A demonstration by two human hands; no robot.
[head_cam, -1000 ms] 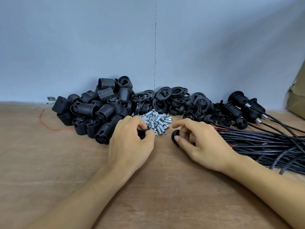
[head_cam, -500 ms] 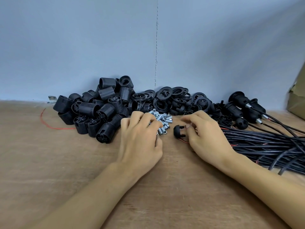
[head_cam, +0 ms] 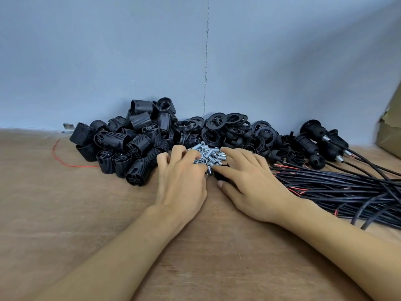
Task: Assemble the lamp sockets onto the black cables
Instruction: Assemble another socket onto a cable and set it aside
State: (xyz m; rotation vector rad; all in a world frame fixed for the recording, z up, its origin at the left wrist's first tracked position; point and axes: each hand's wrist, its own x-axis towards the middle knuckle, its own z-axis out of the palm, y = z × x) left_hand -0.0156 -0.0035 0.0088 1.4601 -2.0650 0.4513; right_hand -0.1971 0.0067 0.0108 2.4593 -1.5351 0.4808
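On the wooden table [head_cam: 65, 213], my left hand [head_cam: 182, 183] lies palm down with its fingers curled into a small heap of silver metal tubes [head_cam: 209, 154]. It pinches one tube [head_cam: 209, 170] at the heap's near edge. My right hand [head_cam: 251, 183] is beside it and grips a small black socket cap [head_cam: 219, 176] between thumb and index finger; the palm hides most of the cap. The bundle of black cables [head_cam: 338, 187] with red wire ends runs off to the right.
Ribbed black socket bodies [head_cam: 130, 146] are heaped at the back left, with black rings and caps [head_cam: 227, 129] behind the tubes. Assembled sockets on cables [head_cam: 314, 135] lie at the back right. A loose red wire [head_cam: 61, 158] is at the left and cardboard [head_cam: 390, 135] at the far right.
My left hand has moved right onto the tube heap. My right hand has brought the black cap leftward until both hands meet at the heap's near edge.
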